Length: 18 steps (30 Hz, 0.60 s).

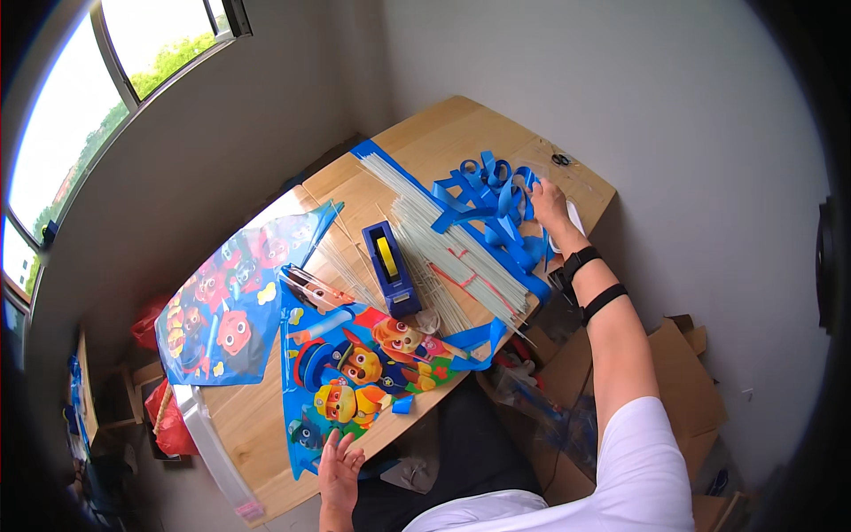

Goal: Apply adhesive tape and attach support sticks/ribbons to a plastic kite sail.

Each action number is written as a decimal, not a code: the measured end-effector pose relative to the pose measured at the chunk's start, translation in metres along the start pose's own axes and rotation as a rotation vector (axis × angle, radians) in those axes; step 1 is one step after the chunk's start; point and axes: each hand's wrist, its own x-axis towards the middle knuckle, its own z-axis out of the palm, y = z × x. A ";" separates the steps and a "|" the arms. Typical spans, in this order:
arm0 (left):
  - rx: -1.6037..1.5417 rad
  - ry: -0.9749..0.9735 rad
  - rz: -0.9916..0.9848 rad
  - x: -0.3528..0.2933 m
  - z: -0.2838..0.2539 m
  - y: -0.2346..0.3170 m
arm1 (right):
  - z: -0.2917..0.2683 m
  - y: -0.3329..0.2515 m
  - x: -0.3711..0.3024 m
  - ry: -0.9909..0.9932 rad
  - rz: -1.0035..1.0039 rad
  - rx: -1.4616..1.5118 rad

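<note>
My right hand (551,206) reaches across to the pile of loose blue strips (483,191) on the table's right side, its fingers closed on a blue strip (528,176). Near the table's front edge, my left hand (339,474) is open and holds nothing. Just beyond it lies a colourful printed kite sheet (363,368) with cartoon dogs, a small blue piece (402,405) resting on its edge. A second printed kite sheet (235,301) lies to the left. The dark blue tape dispenser (390,270) with a yellow core stands beyond the nearer sheet.
Bundles of thin white rods (443,239) lie across the middle of the wooden table (452,120). Scissors (560,160) rest at the far right. Cardboard boxes (660,381) stand on the floor at right; red bags (173,426) are at left below the window (71,133).
</note>
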 end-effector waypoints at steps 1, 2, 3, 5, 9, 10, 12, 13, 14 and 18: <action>-0.001 0.003 0.005 -0.007 -0.013 -0.004 | 0.010 0.008 0.014 0.037 -0.016 -0.052; -0.047 0.081 0.019 -0.017 -0.027 -0.006 | 0.024 0.006 0.018 0.027 -0.021 -0.037; -0.094 0.155 0.029 -0.025 -0.034 -0.008 | 0.035 0.006 0.019 0.027 -0.023 -0.089; -0.064 0.155 0.036 -0.041 -0.036 -0.005 | 0.052 0.002 0.016 -0.135 0.042 -0.164; -0.001 0.368 0.080 -0.050 -0.053 -0.014 | 0.077 -0.016 -0.024 -0.433 0.127 -0.421; 0.035 0.383 0.086 -0.039 -0.053 -0.014 | 0.074 -0.014 -0.027 -0.428 0.131 -0.482; 0.202 0.398 0.137 -0.015 -0.056 -0.010 | 0.064 -0.019 -0.048 -0.146 -0.222 -0.632; 0.305 0.362 0.186 -0.004 -0.063 -0.007 | 0.063 -0.036 -0.067 -0.098 -0.398 -0.437; 0.468 0.373 0.251 0.007 -0.066 -0.003 | 0.059 -0.052 -0.085 -0.039 -0.565 -0.235; 1.007 0.525 0.501 0.051 -0.063 0.018 | 0.060 -0.143 -0.218 -0.408 -0.752 0.362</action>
